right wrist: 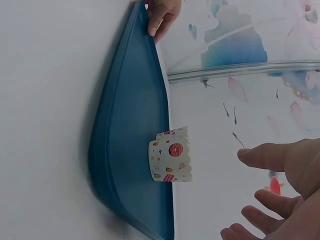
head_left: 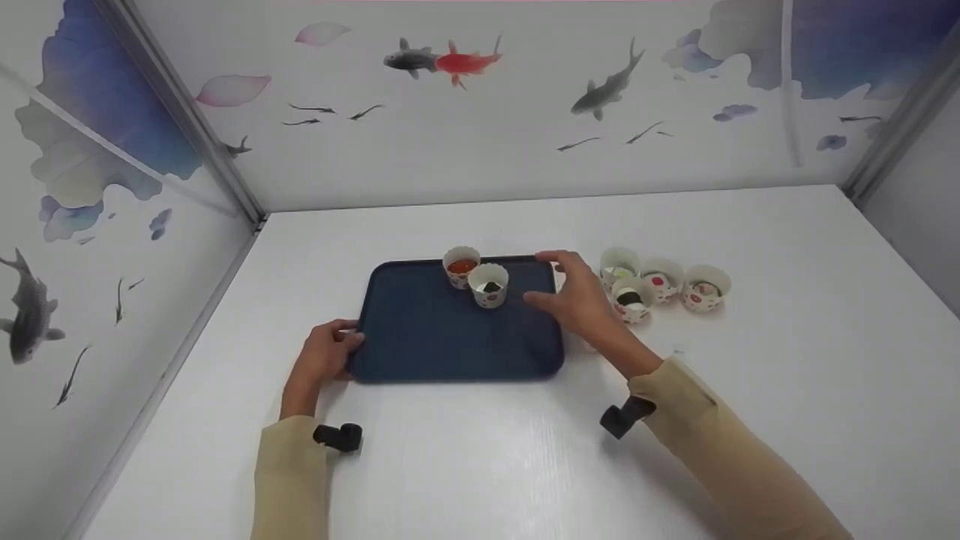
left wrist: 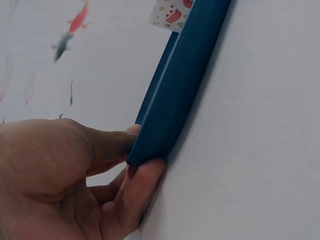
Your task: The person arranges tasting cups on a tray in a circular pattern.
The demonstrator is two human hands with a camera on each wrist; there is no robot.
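A dark blue rectangular tray lies on the white table. My left hand pinches its left rim, thumb over the edge and fingers curled beneath, as the left wrist view shows of the tray's corner. Two patterned paper cups stand on the tray near its far edge: one with orange-red contents, and in front of it one with something dark green inside. Over the tray's right end is my right hand, thumb and fingers spread with nothing between them. In the right wrist view its fingers are apart from the front cup.
Right of the tray, several more paper cups stand close together, among them one with a black-and-white item, one with a red spot and one at the far right. A wall painted with fish rises behind the table.
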